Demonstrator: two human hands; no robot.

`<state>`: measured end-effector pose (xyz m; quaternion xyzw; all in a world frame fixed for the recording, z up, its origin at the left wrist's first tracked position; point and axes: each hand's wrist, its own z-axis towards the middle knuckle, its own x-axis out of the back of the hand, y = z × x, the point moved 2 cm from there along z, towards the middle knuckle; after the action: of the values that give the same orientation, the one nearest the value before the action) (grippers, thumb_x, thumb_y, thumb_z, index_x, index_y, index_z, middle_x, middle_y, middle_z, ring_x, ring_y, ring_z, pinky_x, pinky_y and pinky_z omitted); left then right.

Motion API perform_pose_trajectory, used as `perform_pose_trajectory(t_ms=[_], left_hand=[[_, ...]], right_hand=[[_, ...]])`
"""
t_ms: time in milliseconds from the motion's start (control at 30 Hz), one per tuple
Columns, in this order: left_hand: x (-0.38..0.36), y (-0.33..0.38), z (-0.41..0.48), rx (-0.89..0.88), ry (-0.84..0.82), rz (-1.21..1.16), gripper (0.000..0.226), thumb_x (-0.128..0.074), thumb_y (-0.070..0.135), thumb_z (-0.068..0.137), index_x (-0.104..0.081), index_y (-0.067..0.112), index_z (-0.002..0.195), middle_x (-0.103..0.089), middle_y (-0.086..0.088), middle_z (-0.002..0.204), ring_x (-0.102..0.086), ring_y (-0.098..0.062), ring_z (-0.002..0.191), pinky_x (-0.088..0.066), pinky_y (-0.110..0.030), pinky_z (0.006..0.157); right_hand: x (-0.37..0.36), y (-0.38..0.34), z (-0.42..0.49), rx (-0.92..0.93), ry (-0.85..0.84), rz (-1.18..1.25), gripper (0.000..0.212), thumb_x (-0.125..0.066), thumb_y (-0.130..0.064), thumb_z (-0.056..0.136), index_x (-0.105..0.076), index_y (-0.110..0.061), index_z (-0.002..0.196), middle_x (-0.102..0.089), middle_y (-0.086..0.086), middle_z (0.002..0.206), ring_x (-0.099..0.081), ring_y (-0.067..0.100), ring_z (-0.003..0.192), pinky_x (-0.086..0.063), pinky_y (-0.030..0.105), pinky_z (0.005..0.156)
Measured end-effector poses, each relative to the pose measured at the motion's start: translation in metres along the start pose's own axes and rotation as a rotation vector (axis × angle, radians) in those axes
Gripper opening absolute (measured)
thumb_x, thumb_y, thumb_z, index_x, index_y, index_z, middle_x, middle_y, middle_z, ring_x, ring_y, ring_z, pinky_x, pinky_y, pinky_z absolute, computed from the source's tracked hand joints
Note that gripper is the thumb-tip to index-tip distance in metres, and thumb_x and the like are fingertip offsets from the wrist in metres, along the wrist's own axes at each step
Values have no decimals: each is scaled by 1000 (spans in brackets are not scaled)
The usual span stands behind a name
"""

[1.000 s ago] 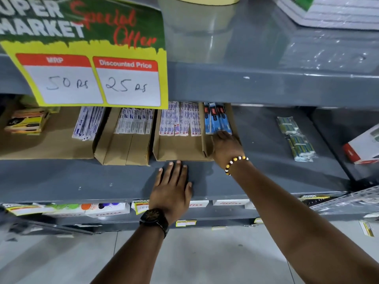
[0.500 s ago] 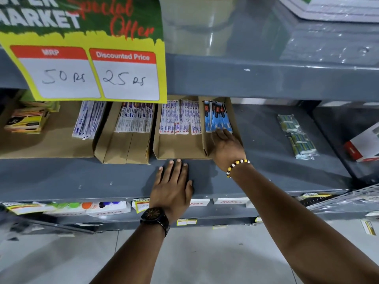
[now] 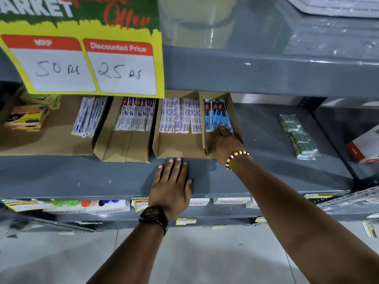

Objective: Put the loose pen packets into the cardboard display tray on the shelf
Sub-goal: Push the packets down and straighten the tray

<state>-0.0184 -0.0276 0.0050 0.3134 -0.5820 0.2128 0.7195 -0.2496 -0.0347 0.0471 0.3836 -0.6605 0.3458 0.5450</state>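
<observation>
A brown cardboard display tray (image 3: 178, 147) stands on the grey shelf (image 3: 102, 177), split by a divider. Its left compartment holds white and red pen packets (image 3: 180, 117). Its narrow right compartment holds blue pen packets (image 3: 218, 114), leaning against the back. My right hand (image 3: 227, 145) reaches into that right compartment, fingertips touching the lower ends of the blue packets. It wears a bead bracelet. My left hand (image 3: 171, 189) lies flat on the shelf edge just in front of the tray, fingers spread, holding nothing. A watch sits on its wrist.
Two more cardboard trays (image 3: 123, 144) with packets stand to the left. A yellow price sign (image 3: 82, 62) hangs from the upper shelf. Green wrapped packs (image 3: 297, 136) lie on the shelf at the right, beside a red and white box (image 3: 365, 146). Tiled floor lies below.
My right hand slid from the tray's front right corner deeper into the right compartment, onto the blue packets. The left hand stayed flat on the shelf edge. The view shifted slightly.
</observation>
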Motion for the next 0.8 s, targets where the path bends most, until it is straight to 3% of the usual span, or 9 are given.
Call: perform_pose_trajectory(t_ms=[133, 333, 500, 800], left_hand=[[0, 0, 0, 1, -9, 4, 58, -26, 40, 100, -42, 11, 148, -40, -10, 157, -32, -31, 145, -25, -54, 118], [-1, 0, 0, 4, -5, 4, 58, -25, 40, 101, -42, 11, 148, -39, -10, 157, -31, -31, 146, -24, -54, 118], [-1, 0, 0, 0, 6, -6, 58, -26, 40, 101, -42, 11, 148, -40, -10, 156, -32, -31, 146, -25, -54, 118], [-2, 1, -1, 4, 12, -9, 58, -26, 39, 100, -43, 11, 147, -40, -10, 156, -32, -31, 145, -24, -53, 119]], right_hand=[[3, -3, 3, 29, 8, -24, 65, -43, -20, 94, -15, -16, 153, -13, 9, 162, -16, 32, 148, -21, 48, 119], [5, -6, 3, -3, 37, -7, 56, -38, -19, 96, -26, -9, 150, -21, 10, 160, -21, 29, 148, -22, 44, 120], [5, -5, 1, -29, 41, -9, 61, -45, -20, 93, -26, -5, 150, -23, 10, 159, -22, 28, 147, -22, 43, 120], [5, -3, 5, -33, -11, -23, 60, -40, -17, 95, -21, -2, 151, -23, 14, 158, -21, 31, 147, -21, 43, 120]])
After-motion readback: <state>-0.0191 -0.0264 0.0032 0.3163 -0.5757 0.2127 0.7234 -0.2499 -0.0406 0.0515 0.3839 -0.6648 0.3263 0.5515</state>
